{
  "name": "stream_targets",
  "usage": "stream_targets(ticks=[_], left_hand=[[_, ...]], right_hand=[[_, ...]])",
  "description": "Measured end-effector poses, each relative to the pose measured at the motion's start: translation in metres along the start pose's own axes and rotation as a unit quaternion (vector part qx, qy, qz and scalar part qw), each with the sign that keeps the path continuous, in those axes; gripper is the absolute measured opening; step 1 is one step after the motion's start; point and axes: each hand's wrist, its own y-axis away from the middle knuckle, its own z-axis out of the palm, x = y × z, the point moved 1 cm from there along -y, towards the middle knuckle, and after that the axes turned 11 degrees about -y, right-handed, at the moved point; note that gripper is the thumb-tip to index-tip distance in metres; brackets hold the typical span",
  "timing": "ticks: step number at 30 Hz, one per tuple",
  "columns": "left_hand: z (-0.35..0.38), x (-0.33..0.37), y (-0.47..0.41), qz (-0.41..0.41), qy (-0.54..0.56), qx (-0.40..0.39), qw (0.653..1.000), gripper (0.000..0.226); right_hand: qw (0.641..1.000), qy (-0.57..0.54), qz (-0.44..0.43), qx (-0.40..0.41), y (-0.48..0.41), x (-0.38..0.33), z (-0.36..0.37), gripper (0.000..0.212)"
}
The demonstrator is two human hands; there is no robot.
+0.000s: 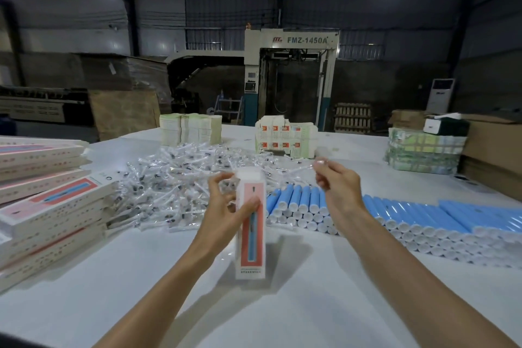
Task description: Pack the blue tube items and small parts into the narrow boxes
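Two bare forearms are stretched out over the white table [282,313], and between them a narrow box [250,237] is held upright, its lower end on the tabletop. The box is gripped near its top by the left hand [226,203]: the thumb is pressed against the printed pink-and-blue front, and the fingers are curled round the left edge. Whether the top flap is open cannot be told.

Just right of the box top, the right hand [336,182] is raised, and a small part [306,168] in a clear wrapper is pinched between its thumb and fingertips; the wrapper's free end is pointed toward the box.

Behind the right wrist, blue tubes [305,199] with white caps are laid side by side in stacked rows, which are continued far to the right. Behind the left hand, a pile of bagged small parts [169,178] is spread across the table. At the left edge, a stack of narrow boxes [50,203] is laid flat.

Farther back, flat carton blanks [190,130] and printed carton blanks [285,135] are stood in blocks, and strapped bundles [423,152] are set at the right. Beyond the table, a large machine marked FMZ-1450A [291,65] is seen.
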Motion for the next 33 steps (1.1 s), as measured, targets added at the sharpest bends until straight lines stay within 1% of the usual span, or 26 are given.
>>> stream_targets(ticks=[2, 6, 8, 10, 13, 16, 21, 28, 33], left_hand=[[0.025, 0.014, -0.003, 0.013, -0.009, -0.056, 0.998, 0.068], [0.078, 0.035, -0.014, 0.037, -0.019, -0.118, 0.992, 0.059], [0.104, 0.038, -0.015, 0.046, -0.017, -0.142, 0.989, 0.056], [0.125, 0.034, -0.011, 0.040, -0.008, -0.155, 0.987, 0.055], [0.143, 0.023, -0.003, 0.033, 0.000, -0.139, 0.990, 0.058], [0.145, 0.018, -0.004, 0.039, 0.000, -0.113, 0.993, 0.059], [0.145, 0.016, -0.003, 0.044, 0.012, -0.108, 0.993, 0.059], [0.142, 0.017, 0.001, 0.071, 0.027, -0.108, 0.991, 0.061], [0.142, 0.017, 0.003, 0.076, 0.040, -0.107, 0.991, 0.071]], right_hand=[[0.998, -0.037, -0.047, -0.011, -0.001, -0.019, -0.018, 0.014], [0.991, -0.054, -0.124, 0.000, 0.004, -0.037, -0.053, 0.013], [0.987, -0.039, -0.153, 0.010, 0.007, -0.041, -0.068, 0.015], [0.983, 0.007, -0.183, 0.027, 0.009, -0.046, -0.078, 0.019], [0.975, 0.037, -0.216, 0.035, 0.009, -0.051, -0.080, 0.024], [0.968, 0.090, -0.234, 0.004, 0.010, -0.052, -0.070, 0.019], [0.951, 0.152, -0.266, -0.041, 0.018, -0.055, -0.054, 0.013], [0.924, 0.275, -0.247, -0.094, 0.025, -0.049, -0.043, 0.007], [0.898, 0.348, -0.236, -0.129, 0.027, -0.050, -0.040, 0.004]])
